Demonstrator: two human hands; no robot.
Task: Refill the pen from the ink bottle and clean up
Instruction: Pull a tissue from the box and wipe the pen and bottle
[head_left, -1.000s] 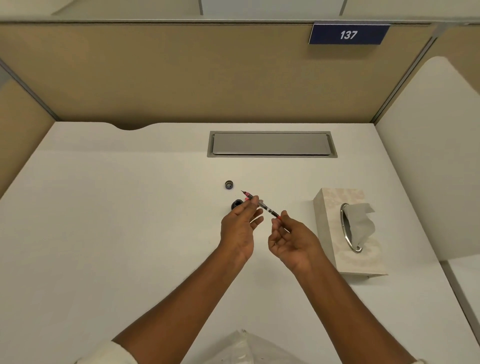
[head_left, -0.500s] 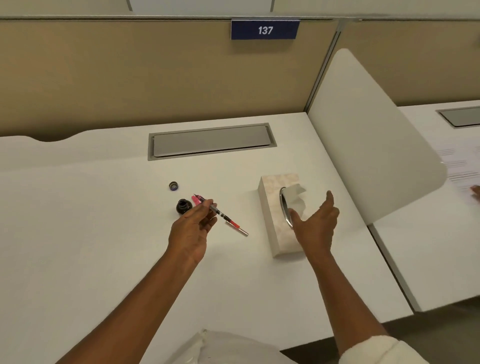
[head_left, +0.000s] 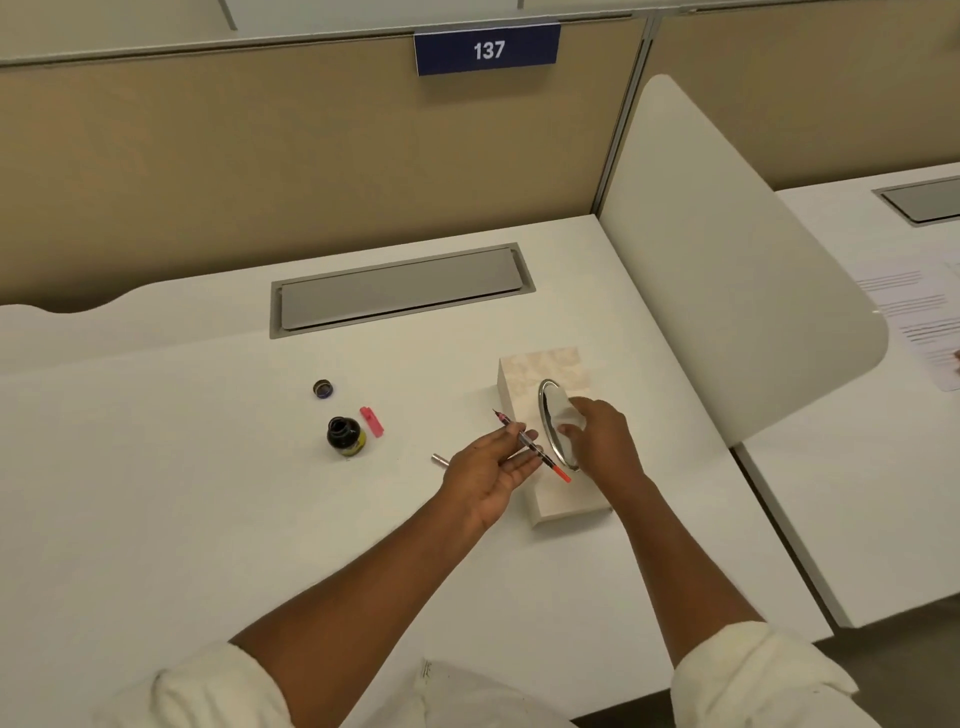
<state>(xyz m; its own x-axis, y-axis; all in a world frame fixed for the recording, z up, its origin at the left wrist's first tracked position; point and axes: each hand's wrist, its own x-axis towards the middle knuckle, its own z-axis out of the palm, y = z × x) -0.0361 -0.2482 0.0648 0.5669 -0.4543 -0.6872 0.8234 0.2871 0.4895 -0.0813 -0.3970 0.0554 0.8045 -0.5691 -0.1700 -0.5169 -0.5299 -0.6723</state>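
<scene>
We find the round glass ink bottle (head_left: 345, 435) left of the pale cardboard tissue box (head_left: 566, 501), the grey metal hatch (head_left: 400, 291) behind it.

office cubicle | tan partition (head_left: 260, 171) | sign 137 (head_left: 487, 49) | white desk (head_left: 156, 467)

White desk (head_left: 156, 467), tan partition (head_left: 208, 166)
</scene>
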